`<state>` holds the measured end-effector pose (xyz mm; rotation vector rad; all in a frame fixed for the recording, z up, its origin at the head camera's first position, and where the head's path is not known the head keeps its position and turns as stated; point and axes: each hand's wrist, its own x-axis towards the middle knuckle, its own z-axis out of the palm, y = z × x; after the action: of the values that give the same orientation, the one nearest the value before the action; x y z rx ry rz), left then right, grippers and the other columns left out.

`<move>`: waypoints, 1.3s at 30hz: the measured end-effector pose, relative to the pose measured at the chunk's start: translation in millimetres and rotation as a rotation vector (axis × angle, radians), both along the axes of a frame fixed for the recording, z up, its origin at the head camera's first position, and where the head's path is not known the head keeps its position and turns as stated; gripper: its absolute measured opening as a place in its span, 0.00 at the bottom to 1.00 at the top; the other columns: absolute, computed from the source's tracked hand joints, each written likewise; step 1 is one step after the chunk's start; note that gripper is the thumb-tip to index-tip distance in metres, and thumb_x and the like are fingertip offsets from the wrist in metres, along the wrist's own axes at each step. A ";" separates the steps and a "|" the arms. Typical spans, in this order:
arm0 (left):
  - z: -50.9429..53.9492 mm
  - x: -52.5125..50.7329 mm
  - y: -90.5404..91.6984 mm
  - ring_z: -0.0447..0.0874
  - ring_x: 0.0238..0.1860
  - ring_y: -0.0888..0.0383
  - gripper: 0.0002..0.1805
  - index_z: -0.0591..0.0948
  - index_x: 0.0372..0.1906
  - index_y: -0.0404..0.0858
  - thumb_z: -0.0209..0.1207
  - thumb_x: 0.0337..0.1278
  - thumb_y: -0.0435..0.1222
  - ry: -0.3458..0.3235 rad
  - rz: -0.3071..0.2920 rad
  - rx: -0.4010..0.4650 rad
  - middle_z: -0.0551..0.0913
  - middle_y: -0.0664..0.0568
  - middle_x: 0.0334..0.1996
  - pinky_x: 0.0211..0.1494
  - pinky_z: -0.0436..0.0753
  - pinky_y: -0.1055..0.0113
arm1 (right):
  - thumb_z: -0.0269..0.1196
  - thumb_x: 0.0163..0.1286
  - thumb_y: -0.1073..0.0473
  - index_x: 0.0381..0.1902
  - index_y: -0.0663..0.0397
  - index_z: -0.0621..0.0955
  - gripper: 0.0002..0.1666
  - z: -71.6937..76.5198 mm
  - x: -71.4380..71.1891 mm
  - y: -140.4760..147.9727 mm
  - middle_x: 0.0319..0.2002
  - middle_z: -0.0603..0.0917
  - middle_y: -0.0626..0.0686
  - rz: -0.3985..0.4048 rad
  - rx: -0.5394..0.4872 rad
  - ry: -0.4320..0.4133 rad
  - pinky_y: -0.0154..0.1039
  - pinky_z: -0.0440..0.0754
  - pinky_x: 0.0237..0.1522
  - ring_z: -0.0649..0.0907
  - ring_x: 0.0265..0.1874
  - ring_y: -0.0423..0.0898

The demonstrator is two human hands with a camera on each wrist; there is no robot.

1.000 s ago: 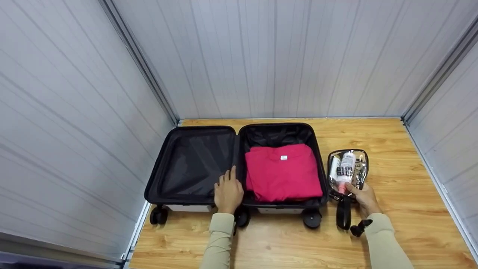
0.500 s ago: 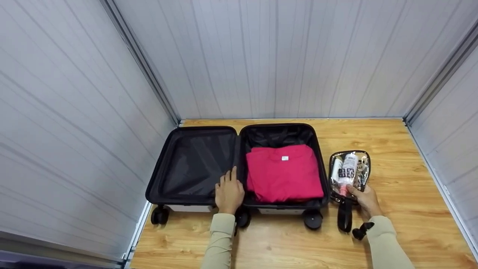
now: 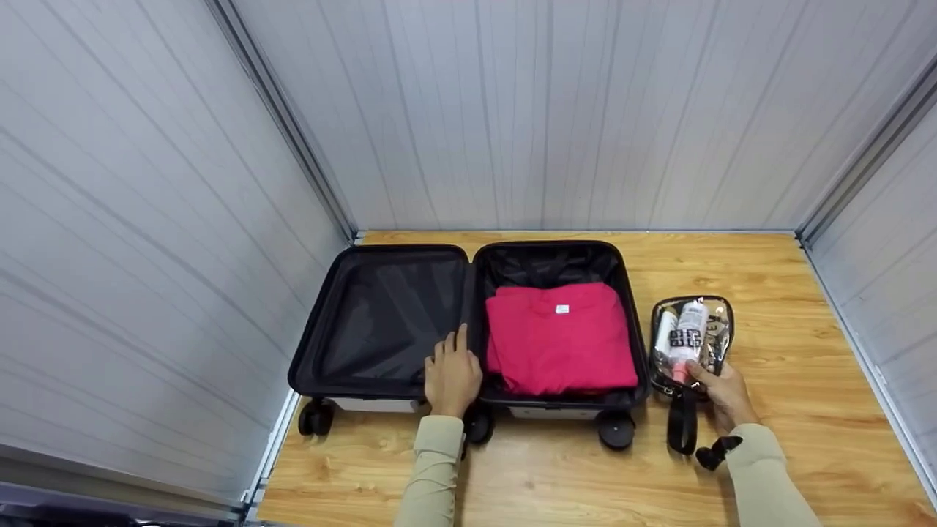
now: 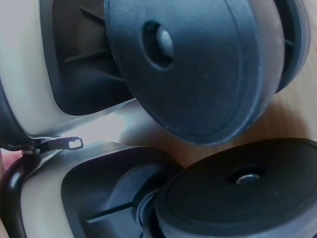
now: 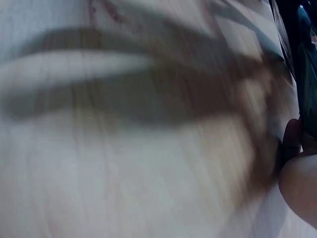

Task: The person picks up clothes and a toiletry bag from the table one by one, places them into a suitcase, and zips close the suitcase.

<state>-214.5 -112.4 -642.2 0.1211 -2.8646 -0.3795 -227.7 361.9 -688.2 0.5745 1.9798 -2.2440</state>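
In the head view, a suitcase [image 3: 395,322] lies spread open on the floor. Its right half holds a folded pink-red garment [image 3: 560,340] with a small white label. My left hand [image 3: 452,377] rests at the near middle of the case, where the two halves meet, fingers extended. To the right of the case, my right hand [image 3: 725,395] grips a clear toiletry bag [image 3: 692,344] by its near right corner, thumb on top. White bottles with a pink cap show through the plastic, and a black strap [image 3: 682,428] hangs from the bag's near end. The fingers beneath are hidden.
Black wheels [image 3: 616,430] stick out from the suitcase's near side; two show large in the left wrist view, with a zipper pull [image 4: 64,144] beside them. Wood floor [image 3: 790,315] extends around the case. Pale panel walls [image 3: 512,110] stand behind and at both sides.
The toiletry bag and my right hand have shifted slightly to the right. My left hand stays in place on the suitcase; the whole view has drifted a little.
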 end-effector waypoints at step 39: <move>1.3 0.4 0.2 0.78 0.64 0.43 0.29 0.68 0.77 0.47 0.50 0.75 0.41 0.015 -0.007 0.001 0.79 0.44 0.66 0.61 0.78 0.41 | 0.63 0.74 0.54 0.35 0.40 0.84 0.06 51.6 -7.4 -13.1 0.26 0.84 0.41 -0.063 -0.168 0.092 0.27 0.82 0.30 0.82 0.24 0.34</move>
<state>-214.1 -112.2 -640.9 0.1082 -2.8512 -0.3819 -235.0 348.8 -636.6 0.5312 1.8114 -2.4871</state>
